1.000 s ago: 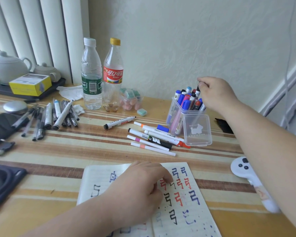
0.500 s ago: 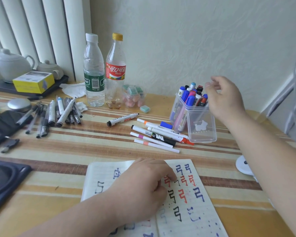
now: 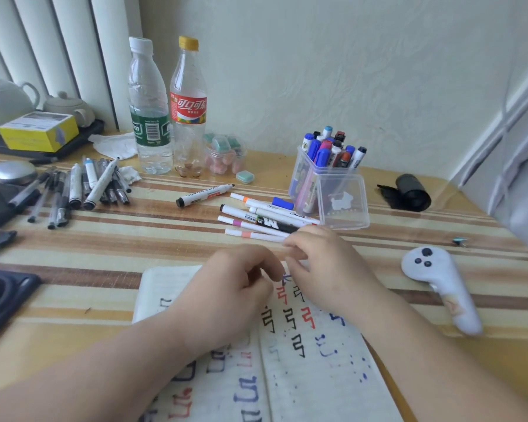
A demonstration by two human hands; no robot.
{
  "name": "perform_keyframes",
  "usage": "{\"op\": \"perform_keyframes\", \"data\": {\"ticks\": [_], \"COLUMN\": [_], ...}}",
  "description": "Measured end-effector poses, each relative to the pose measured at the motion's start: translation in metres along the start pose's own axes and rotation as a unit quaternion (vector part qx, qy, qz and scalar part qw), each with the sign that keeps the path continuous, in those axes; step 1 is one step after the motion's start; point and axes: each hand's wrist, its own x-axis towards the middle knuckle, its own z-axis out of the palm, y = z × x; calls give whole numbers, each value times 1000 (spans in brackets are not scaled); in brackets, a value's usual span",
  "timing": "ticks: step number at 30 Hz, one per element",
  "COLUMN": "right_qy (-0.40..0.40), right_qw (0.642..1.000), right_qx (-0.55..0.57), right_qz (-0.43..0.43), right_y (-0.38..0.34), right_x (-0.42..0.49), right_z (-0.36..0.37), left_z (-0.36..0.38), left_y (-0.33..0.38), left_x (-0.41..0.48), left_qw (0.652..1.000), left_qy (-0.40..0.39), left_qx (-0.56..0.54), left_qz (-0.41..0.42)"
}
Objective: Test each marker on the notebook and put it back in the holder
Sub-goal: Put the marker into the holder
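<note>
A table under a striped cloth [image 3: 165,257] stands against a pale textured wall, with vertical blinds [image 3: 58,56] at the far left. The open notebook [image 3: 317,360], covered in red, black and blue test marks, lies at the near edge. The left hand [image 3: 232,300] rests on the notebook with its fingers curled in; whether they pinch anything cannot be told. The right hand [image 3: 326,269] is just beside it, its fingertips [image 3: 290,248] at the near end of a white marker with a pink band [image 3: 250,235]; a hold on it cannot be made out. That marker lies among loose markers [image 3: 265,213] beside the clear holder [image 3: 342,202], which stands upright, full of capped markers [image 3: 320,150]. Two plastic bottles [image 3: 148,102], a spread of pens [image 3: 73,190] and a white controller [image 3: 439,287] share the table.
</note>
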Motion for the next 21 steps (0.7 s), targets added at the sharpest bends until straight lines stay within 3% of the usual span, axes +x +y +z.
{"op": "perform_keyframes", "data": {"ticks": [4, 8, 13, 21], "right_qy": [50, 13, 25, -10], "right_qw": [998, 999, 999, 999], "right_qx": [-23, -39, -34, -28], "right_qz": [32, 31, 30, -33], "right_y": [-3, -5, 2, 11], "right_x": [9, 10, 12, 9], "right_z": [1, 4, 3, -5], "left_z": [-1, -2, -1, 1], "left_y": [1, 4, 6, 5], "left_x": [2, 1, 1, 2], "left_qw": [999, 998, 997, 996], "left_qy": [26, 43, 53, 81], "left_qx": [-26, -32, -34, 5], "left_qz": [-22, -34, -48, -38]}}
